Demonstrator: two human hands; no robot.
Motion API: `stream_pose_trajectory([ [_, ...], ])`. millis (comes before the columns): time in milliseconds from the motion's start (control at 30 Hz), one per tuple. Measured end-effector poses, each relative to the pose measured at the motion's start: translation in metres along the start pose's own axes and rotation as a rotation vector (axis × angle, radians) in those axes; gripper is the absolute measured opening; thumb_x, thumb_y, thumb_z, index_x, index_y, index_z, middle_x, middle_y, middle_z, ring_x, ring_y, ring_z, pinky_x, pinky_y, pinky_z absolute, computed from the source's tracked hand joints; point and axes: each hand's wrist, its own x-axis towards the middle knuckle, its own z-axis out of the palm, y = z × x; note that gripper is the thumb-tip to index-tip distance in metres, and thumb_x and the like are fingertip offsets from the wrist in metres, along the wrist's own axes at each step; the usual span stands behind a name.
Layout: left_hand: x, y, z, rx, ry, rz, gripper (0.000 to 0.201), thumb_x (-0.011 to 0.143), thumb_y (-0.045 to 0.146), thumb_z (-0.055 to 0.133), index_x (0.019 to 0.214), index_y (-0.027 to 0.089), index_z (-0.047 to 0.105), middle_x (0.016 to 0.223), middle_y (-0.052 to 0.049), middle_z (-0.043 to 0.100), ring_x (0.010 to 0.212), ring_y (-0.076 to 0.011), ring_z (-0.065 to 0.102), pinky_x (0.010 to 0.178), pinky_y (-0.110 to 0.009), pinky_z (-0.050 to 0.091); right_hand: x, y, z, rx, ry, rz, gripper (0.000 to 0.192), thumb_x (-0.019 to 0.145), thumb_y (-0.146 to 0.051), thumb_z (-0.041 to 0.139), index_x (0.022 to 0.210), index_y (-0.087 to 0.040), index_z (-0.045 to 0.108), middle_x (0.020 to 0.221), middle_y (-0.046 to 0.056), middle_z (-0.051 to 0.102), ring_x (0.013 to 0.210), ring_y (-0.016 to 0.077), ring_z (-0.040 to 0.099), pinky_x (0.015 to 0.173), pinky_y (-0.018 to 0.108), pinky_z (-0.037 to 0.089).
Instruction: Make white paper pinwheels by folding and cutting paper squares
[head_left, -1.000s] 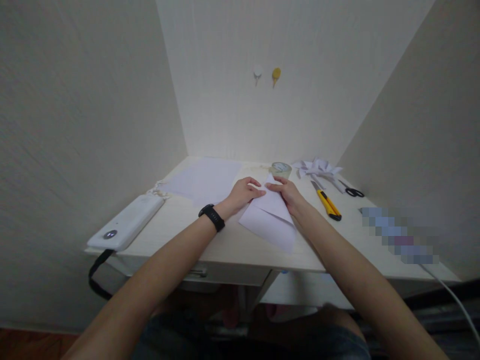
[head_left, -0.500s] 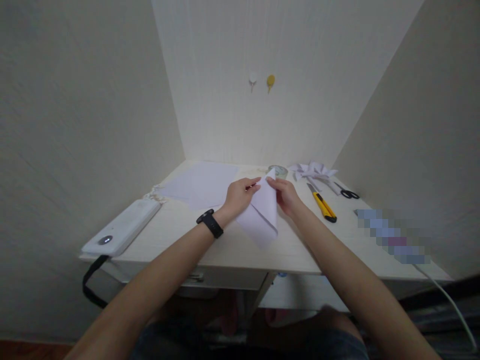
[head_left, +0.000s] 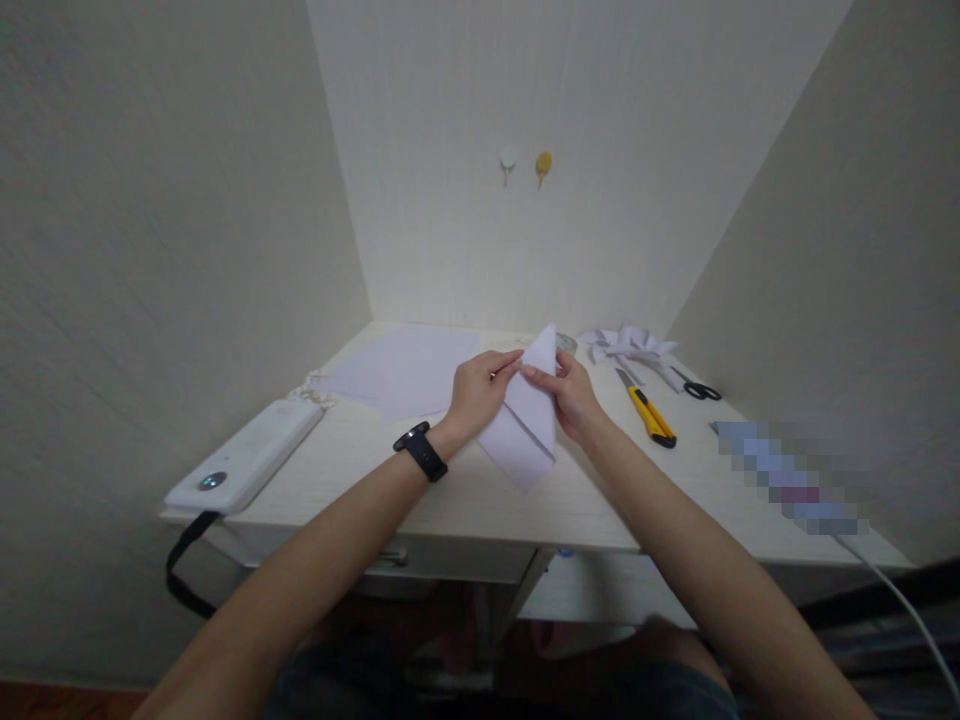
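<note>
Pale wood-grain desk point(head_left: 465, 490) in a cream alcove: left hand point(head_left: 478, 390) & right hand point(head_left: 571, 392) pinch a smooth white folded sheet point(head_left: 526, 425), pointed tip up, at desk centre; yellow utility knife point(head_left: 646, 408) to the right.

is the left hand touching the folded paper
Touching: the head view shows the left hand pinching the folded paper's upper edge, fingertips on it.

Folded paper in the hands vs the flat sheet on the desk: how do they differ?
The folded paper is creased into a pointed shape; the flat sheet is unfolded. The folded paper is pinched by the left hand and right hand and tilted up; the flat sheet lies untouched, left of the hands. Both are white.
</note>
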Motion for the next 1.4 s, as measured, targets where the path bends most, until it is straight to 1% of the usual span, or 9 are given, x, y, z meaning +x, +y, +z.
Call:
stream_pose_trajectory([
  [133,0.003,0.001,-0.003,-0.041,0.015,-0.068,0.021,0.091,0.023,0.059,0.104,0.020,0.075,0.105,-0.007,0.075,0.093,-0.0176,0.069,0.083,-0.029,0.052,0.007,0.003,-0.009,-0.030,0.092,-0.016,0.057,0.051,-0.035,0.086,0.099,-0.024,0.057,0.085,0.003,0.070,0.072,0.0250,0.067,0.070,0.043,0.056],
  [233,0.005,0.001,-0.005,-0.095,0.001,-0.143,0.021,0.088,0.027,0.062,0.100,0.018,0.077,0.100,-0.008,0.076,0.089,-0.0191,0.070,0.080,-0.031,0.054,0.012,0.002,-0.015,-0.046,0.143,-0.043,0.058,0.051,-0.035,0.086,0.099,-0.024,0.057,0.083,0.002,0.070,0.071,0.0244,0.067,0.069,0.042,0.056],
  [367,0.004,0.004,-0.007,-0.153,-0.081,-0.200,0.028,0.078,0.028,0.074,0.104,0.017,0.076,0.090,-0.009,0.077,0.081,-0.0194,0.070,0.077,-0.031,0.055,0.013,0.000,-0.017,-0.038,0.179,-0.044,0.059,0.049,-0.036,0.088,0.097,-0.024,0.057,0.080,0.002,0.071,0.068,0.0235,0.067,0.066,0.041,0.056],
  [433,0.003,0.004,-0.006,-0.142,-0.082,-0.216,0.031,0.076,0.027,0.076,0.105,0.018,0.076,0.091,-0.009,0.077,0.082,-0.0198,0.071,0.078,-0.032,0.055,0.013,0.000,-0.016,-0.031,0.187,-0.046,0.058,0.048,-0.036,0.088,0.096,-0.024,0.056,0.079,0.001,0.071,0.067,0.0233,0.067,0.065,0.040,0.056],
  [533,0.001,0.002,-0.003,-0.135,-0.071,-0.235,0.029,0.078,0.025,0.075,0.106,0.019,0.076,0.094,-0.008,0.077,0.084,-0.0205,0.071,0.081,-0.033,0.055,0.012,-0.001,-0.015,-0.010,0.200,-0.060,0.057,0.048,-0.036,0.088,0.094,-0.024,0.057,0.078,0.001,0.071,0.065,0.0221,0.066,0.063,0.038,0.055],
  [800,0.001,-0.003,-0.001,-0.188,-0.073,-0.218,0.024,0.083,0.029,0.070,0.104,0.021,0.076,0.106,-0.008,0.075,0.097,-0.0220,0.070,0.090,-0.035,0.054,0.011,-0.005,-0.013,0.024,0.228,-0.051,0.059,0.045,-0.034,0.090,0.094,-0.024,0.057,0.073,-0.001,0.071,0.063,0.0205,0.065,0.060,0.035,0.055],
  [1033,-0.001,0.001,-0.001,-0.247,-0.081,-0.228,0.034,0.076,0.026,0.077,0.109,0.021,0.074,0.108,-0.009,0.074,0.099,-0.0232,0.070,0.089,-0.036,0.055,0.011,-0.004,-0.015,0.020,0.231,-0.061,0.058,0.047,-0.036,0.089,0.094,-0.024,0.058,0.078,0.001,0.072,0.067,0.0229,0.067,0.065,0.040,0.057],
  [1167,-0.001,0.002,-0.001,-0.255,-0.090,-0.241,0.032,0.076,0.024,0.077,0.108,0.021,0.075,0.108,-0.009,0.074,0.100,-0.0234,0.070,0.089,-0.037,0.055,0.012,-0.004,-0.016,-0.006,0.227,-0.073,0.058,0.048,-0.037,0.089,0.096,-0.024,0.057,0.078,0.001,0.072,0.069,0.0238,0.067,0.067,0.042,0.057],
  [1400,-0.001,0.004,-0.001,-0.259,-0.092,-0.251,0.031,0.077,0.025,0.076,0.108,0.020,0.075,0.107,-0.009,0.074,0.098,-0.0230,0.071,0.088,-0.036,0.055,0.011,-0.005,-0.016,0.005,0.210,-0.067,0.058,0.047,-0.038,0.089,0.093,-0.025,0.056,0.077,0.000,0.071,0.067,0.0222,0.066,0.065,0.039,0.056],
])
